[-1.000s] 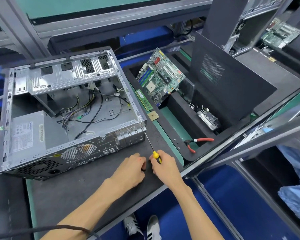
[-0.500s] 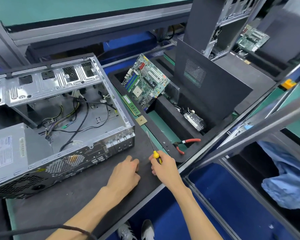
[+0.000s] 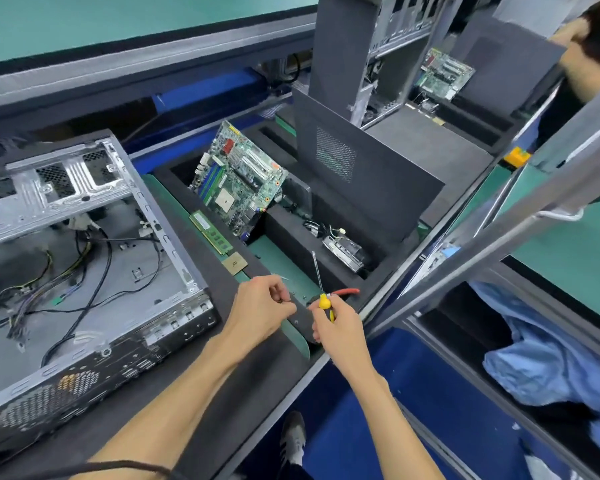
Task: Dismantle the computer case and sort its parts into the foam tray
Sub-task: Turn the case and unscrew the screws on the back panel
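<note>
The open metal computer case (image 3: 84,271) lies on its side at the left, loose cables inside. To its right is the black foam tray (image 3: 378,271), holding a green motherboard (image 3: 239,178), a RAM stick (image 3: 210,232), a small square chip (image 3: 234,263), a metal drive part (image 3: 343,249) and the dark side panel (image 3: 357,174). My right hand (image 3: 340,327) grips a yellow-handled screwdriver (image 3: 321,289), its shaft pointing up over the tray. My left hand (image 3: 260,311) hovers at the tray's near edge, fingertips pinching something small and dark; I cannot tell what.
Red-handled pliers (image 3: 347,291) lie in the tray's near compartment, partly behind the screwdriver. A grey metal frame rail (image 3: 499,237) slants across the right. Another workstation with a case and board (image 3: 444,72) is farther back. Blue cloth (image 3: 551,362) lies below right.
Both hands have moved from the mat beside the case to the tray's near edge. The screwdriver has lifted off the mat. The camera view has swung right.
</note>
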`<state>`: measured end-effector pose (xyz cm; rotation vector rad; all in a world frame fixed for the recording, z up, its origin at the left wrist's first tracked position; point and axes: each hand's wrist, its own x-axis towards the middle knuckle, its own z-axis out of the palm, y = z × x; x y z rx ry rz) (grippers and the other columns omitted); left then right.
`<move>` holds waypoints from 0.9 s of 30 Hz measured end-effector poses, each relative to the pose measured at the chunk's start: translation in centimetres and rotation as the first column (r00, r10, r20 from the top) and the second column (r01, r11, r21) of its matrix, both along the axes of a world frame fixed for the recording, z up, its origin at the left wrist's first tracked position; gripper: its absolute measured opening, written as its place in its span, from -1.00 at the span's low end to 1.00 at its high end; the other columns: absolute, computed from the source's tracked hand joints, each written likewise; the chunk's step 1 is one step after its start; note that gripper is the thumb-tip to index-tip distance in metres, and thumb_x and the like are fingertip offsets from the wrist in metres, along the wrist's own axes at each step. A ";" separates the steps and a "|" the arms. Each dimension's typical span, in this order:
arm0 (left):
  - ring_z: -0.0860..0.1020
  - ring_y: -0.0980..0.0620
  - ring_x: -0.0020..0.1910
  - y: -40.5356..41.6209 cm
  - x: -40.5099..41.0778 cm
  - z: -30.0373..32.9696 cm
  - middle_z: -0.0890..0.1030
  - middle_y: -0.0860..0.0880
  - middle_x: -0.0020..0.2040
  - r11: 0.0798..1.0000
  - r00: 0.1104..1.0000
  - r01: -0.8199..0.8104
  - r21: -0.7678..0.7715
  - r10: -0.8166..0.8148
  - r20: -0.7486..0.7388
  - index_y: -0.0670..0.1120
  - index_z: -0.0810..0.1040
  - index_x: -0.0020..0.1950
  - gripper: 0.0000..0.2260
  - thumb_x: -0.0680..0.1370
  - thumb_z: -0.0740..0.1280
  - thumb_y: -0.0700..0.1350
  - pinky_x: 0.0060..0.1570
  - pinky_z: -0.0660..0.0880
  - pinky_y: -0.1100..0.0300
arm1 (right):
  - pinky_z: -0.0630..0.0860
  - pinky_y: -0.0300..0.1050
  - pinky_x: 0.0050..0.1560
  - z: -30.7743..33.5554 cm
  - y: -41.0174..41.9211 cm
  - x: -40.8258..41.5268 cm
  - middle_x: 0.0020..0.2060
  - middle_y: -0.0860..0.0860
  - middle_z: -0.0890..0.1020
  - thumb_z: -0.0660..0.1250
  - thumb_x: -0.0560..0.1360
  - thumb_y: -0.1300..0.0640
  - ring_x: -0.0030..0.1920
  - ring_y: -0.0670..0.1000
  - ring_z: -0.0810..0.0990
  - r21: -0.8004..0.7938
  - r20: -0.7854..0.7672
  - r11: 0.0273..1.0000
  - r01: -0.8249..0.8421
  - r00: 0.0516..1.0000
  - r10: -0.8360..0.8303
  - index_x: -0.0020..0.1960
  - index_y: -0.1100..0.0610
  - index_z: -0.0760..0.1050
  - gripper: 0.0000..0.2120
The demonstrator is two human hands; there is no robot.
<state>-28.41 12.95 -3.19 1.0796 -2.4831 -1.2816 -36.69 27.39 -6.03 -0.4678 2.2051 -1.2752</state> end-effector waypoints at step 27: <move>0.64 -0.06 -0.04 -5.8 -12.6 -5.0 0.64 -0.04 0.01 0.952 0.860 0.305 0.007 -0.279 0.427 -0.07 0.69 -0.06 -0.70 0.47 0.22 -0.36 0.04 0.60 0.10 | 0.55 0.19 -0.19 -0.7 -3.7 -11.0 -0.24 0.20 0.56 0.23 0.64 0.04 -0.34 0.03 0.46 -0.035 0.044 0.999 -0.042 0.998 0.043 -0.14 -0.17 0.52 -0.79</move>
